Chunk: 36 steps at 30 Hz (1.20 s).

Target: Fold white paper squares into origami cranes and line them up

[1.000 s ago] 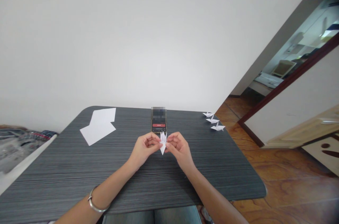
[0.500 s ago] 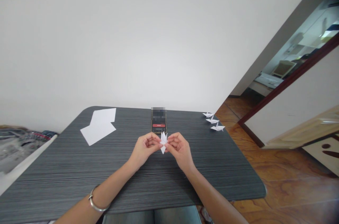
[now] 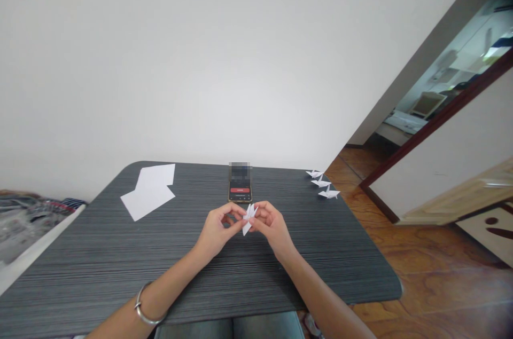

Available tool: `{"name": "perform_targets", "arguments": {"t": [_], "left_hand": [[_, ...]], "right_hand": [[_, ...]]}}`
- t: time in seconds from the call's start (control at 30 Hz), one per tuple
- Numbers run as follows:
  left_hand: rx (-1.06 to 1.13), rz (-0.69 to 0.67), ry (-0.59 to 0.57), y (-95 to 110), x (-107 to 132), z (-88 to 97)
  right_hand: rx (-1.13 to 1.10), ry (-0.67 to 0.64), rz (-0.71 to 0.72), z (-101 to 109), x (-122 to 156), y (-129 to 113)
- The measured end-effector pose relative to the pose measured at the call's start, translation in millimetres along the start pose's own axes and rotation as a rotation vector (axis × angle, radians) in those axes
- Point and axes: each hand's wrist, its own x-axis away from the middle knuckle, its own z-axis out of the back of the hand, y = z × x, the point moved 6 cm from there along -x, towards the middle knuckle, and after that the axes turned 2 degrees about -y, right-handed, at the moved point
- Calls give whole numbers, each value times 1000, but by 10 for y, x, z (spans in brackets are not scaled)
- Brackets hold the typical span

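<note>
A small folded white paper piece (image 3: 248,218) with pointed flaps is held just above the dark striped table (image 3: 200,269), near its middle. My left hand (image 3: 218,229) pinches its left side with thumb and fingers closed. On the right side, my right hand (image 3: 271,224) pinches it too. The paper leans to the right at its top. A silver bracelet (image 3: 145,311) sits on my left wrist.
A phone (image 3: 240,188) lies flat just beyond my hands. White paper sheets (image 3: 150,189) rest at the table's far left. Three folded paper cranes (image 3: 321,183) stand in a row at the far right edge. A wooden floor and an open doorway lie to the right.
The folded paper has tilted from upright to leaning right, and both hands have shifted slightly lower and closer together around it.
</note>
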Motion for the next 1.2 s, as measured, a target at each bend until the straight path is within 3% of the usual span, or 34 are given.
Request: {"name": "perform_targets", "arguments": {"t": [0.1,0.27,0.6,0.83,1.2], "left_hand": [[14,13,27,-24,5,4],[-49,99,-81,-140,8,-79],[16,254,-148,-245,26,-107],[180,285,-188,-239,22,-149],[181,283,-171,-256,28,-133]], "right_hand": [[28,15,-9,11,0,0],[42,60,23,40,9,-30],[85,106,66,77,9,-34],[91,114,20,78,4,-18],[-7,39,-50,59,-8,40]]}}
